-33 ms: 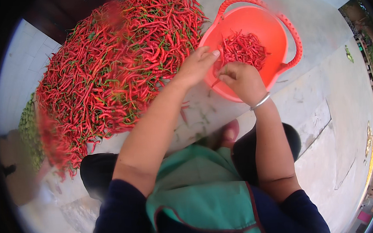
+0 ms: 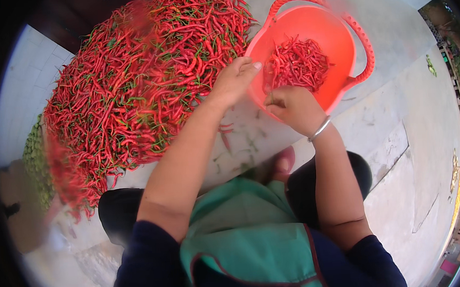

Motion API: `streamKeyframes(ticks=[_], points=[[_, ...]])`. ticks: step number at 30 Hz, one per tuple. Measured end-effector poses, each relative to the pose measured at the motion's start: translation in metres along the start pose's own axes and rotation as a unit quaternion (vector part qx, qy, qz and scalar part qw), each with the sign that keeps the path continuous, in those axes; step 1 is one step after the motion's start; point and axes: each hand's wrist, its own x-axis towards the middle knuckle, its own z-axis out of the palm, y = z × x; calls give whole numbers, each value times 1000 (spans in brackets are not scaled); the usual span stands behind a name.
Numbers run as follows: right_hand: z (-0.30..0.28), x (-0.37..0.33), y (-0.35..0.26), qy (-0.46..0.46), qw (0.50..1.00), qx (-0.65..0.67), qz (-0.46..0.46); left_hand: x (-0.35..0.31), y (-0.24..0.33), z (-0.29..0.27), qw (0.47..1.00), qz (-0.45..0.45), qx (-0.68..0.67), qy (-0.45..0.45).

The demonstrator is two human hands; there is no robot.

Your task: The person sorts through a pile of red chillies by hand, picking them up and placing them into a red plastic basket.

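Observation:
A red two-handled plastic tub (image 2: 334,32) stands ahead to the right, with a small heap of red chili peppers (image 2: 302,64) inside it. My left hand (image 2: 236,80) is at the tub's left rim, its thumb stretched toward the tub. I see nothing in it, though its inner fingers are partly hidden. Over the near rim, my right hand (image 2: 294,107) has its fingers curled in a pinch. What they hold, if anything, cannot be made out. A silver bangle circles that wrist. Left of the tub spreads a large pile of red chilies with green stems (image 2: 145,80).
Loose stems and a few chilies (image 2: 225,136) lie on the concrete floor (image 2: 393,185) between my knees and the tub. A green heap (image 2: 38,162) is at the far left. My green apron (image 2: 248,254) covers my lap. Some green bits (image 2: 430,66) lie far right.
My left hand has drawn back slightly to the left, away from the tub's inside. My right hand has shifted a little left and down. The chili between the hands no longer shows.

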Motion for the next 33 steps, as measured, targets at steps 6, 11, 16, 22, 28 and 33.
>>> streamKeyframes(ticks=[6, 11, 16, 22, 28, 33], points=[[156, 8, 44, -212, 972, -97, 35, -71, -160, -20, 933, -221, 281, -50], [220, 43, 64, -55, 989, -128, 53, -88, -185, -8, 912, -221, 345, 1], [257, 57, 64, -49, 982, -175, 55, -110, -205, -49, 898, -168, 406, 16], [207, 53, 35, -258, 946, -24, 194, -105, -200, -55, 904, -355, -202, 128], [172, 15, -12, -44, 981, 108, 155, -110, -129, -29, 847, -256, -461, 70], [124, 6, -17, -8, 950, 288, 118, -121, -98, -41, 920, -198, -337, 19]])
